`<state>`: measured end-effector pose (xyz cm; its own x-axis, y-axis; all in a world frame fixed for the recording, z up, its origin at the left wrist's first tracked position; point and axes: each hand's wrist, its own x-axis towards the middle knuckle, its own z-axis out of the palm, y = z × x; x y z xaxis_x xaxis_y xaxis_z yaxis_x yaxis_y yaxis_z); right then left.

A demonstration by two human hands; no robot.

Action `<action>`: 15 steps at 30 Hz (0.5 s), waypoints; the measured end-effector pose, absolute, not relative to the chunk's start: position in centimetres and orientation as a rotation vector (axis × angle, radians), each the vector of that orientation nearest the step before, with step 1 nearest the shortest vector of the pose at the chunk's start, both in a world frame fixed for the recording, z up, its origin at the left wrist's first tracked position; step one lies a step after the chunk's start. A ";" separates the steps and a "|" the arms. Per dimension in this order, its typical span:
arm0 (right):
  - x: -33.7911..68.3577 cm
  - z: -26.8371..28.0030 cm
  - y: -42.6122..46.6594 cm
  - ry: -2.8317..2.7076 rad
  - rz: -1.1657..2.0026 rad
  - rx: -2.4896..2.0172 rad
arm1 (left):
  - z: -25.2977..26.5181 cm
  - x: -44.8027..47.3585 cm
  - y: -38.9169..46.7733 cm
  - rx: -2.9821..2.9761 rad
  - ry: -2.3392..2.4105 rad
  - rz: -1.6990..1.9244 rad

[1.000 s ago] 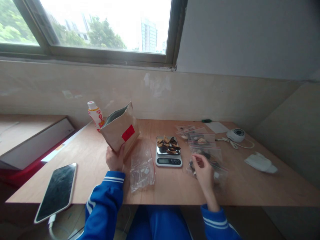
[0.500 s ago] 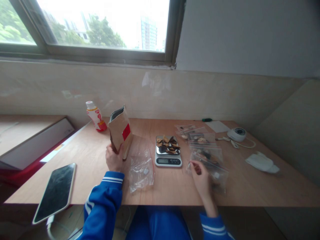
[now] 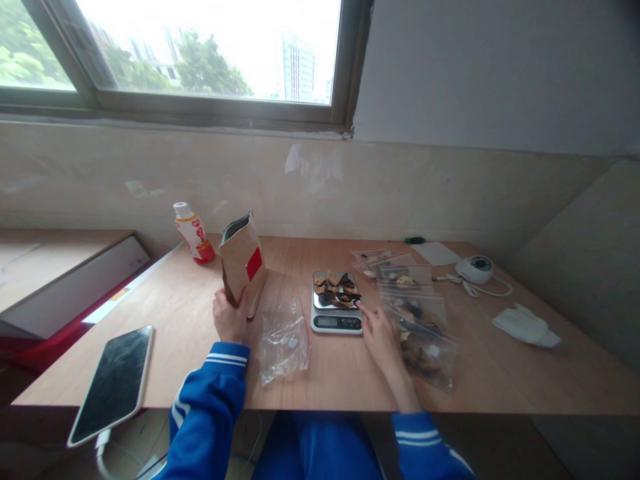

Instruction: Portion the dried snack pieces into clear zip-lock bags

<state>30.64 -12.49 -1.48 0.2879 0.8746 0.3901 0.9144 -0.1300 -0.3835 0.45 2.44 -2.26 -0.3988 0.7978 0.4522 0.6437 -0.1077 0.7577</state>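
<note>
My left hand is closed round the lower left edge of a brown paper pouch with a red patch; the pouch stands with its mouth open. Curled dried slices, tan and dark brown, lie on the metal pan of a small digital kitchen scale. At the pan's right front edge, my right hand reaches in with its index finger stretched towards the slices. Whether the fingertip touches a slice is too small to tell. Between pouch and scale lies a clear zip bag, flat and crumpled, with a small white packet inside.
Several clear zip bags of dried pieces overlap right of the scale. Farther right are a white dome camera with its cable and a white crumpled item. A drink bottle and a charging tablet are at left.
My right hand has moved left and away from me, from beside the zip bags to the scale pan's edge. My left hand and the pouch have stayed put.
</note>
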 end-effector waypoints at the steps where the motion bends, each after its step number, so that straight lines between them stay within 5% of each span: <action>1: 30.7 -1.5 -12.3 -1.624 -0.113 -2.033 | -2.3 0.5 2.5 1.627 1.992 1.532; 15: 30.7 -1.6 -12.2 -1.654 -0.204 -2.060 | -2.6 0.4 2.7 1.653 1.994 1.555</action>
<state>30.68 -12.18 -1.55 0.2557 0.8767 0.4075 0.9494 -0.1483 -0.2767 0.37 2.75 -2.62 -0.3964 0.7813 0.4821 0.6579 -0.1246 0.7427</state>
